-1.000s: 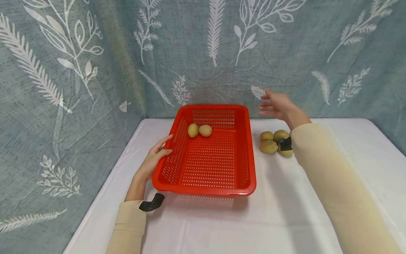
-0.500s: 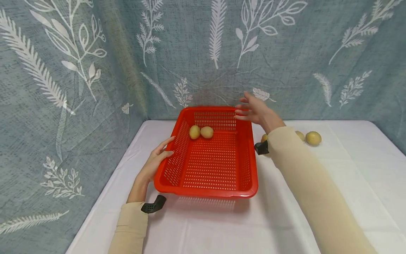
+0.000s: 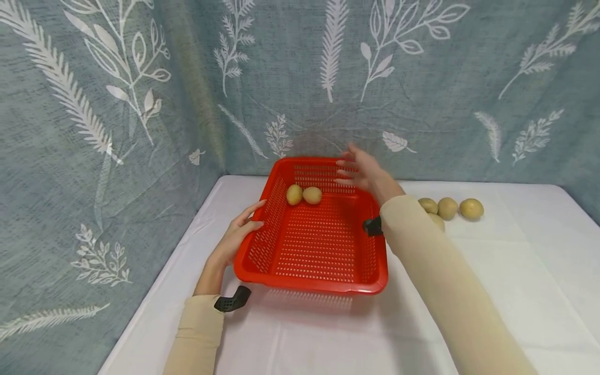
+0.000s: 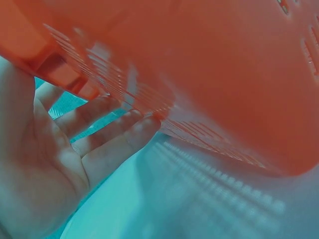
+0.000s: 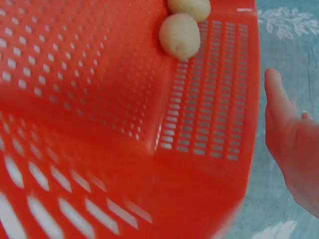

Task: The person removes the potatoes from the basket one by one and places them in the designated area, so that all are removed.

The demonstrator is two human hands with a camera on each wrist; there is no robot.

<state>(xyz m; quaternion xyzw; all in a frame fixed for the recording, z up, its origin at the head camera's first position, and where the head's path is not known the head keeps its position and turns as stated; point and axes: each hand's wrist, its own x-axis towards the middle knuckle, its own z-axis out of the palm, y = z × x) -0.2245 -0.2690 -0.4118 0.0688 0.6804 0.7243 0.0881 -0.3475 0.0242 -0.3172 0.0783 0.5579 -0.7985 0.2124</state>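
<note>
A red perforated plastic basket [image 3: 314,245] stands on the white table, with two potatoes [image 3: 312,195] side by side near its far left corner. My left hand [image 3: 234,237] grips the basket's left rim; in the left wrist view the fingers [image 4: 117,144] lie against the outside of its wall. My right hand [image 3: 363,169] is over the basket's far right corner, fingers spread and nothing in them. From the right wrist, that hand [image 5: 296,144] shows beside the far rim. More potatoes [image 3: 447,208] rest on the table right of the basket, partly hidden by my right sleeve.
A blue-green curtain [image 3: 300,78] with white leaf prints hangs behind and along the left side of the white-covered table [image 3: 506,281]. Dark wrist cameras [image 3: 233,299] stick out from both sleeves.
My right hand has moved left from above the loose potatoes to over the basket's far right corner, uncovering several of them. The left hand keeps its hold, and the two potatoes inside stay put.
</note>
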